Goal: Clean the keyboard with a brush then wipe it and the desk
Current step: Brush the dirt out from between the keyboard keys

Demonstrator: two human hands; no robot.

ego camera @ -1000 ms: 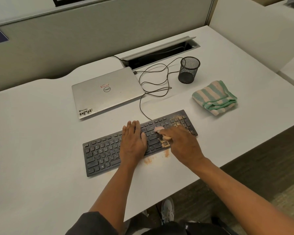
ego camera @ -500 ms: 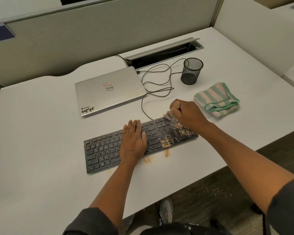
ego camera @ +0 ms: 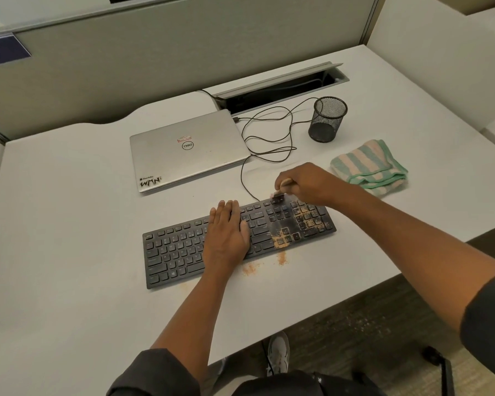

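A black keyboard [ego camera: 177, 252] lies on the white desk [ego camera: 69, 224], with orange-brown crumbs over its right end and arrow keys. My left hand [ego camera: 226, 232] rests flat on the middle keys, fingers straight. My right hand [ego camera: 306, 182] grips a small wooden-handled brush [ego camera: 282, 188] at the keyboard's far edge, bristles down on the top row right of centre. Most of the brush is hidden in my fist. Crumb patches [ego camera: 280, 258] lie on the desk just in front of the keyboard. A folded green-and-pink striped cloth [ego camera: 369, 167] sits to the right.
A shut silver laptop [ego camera: 189, 150] lies behind the keyboard. A black cable [ego camera: 269, 138] loops between it and a black mesh pen cup [ego camera: 327, 118]. An open cable tray [ego camera: 280, 87] runs along the back. The desk's front edge drops to a crumb-strewn floor at right.
My right hand swept the brush from the near edge of the keyboard up to its far edge, then slightly left. My left hand has stayed put on the keys.
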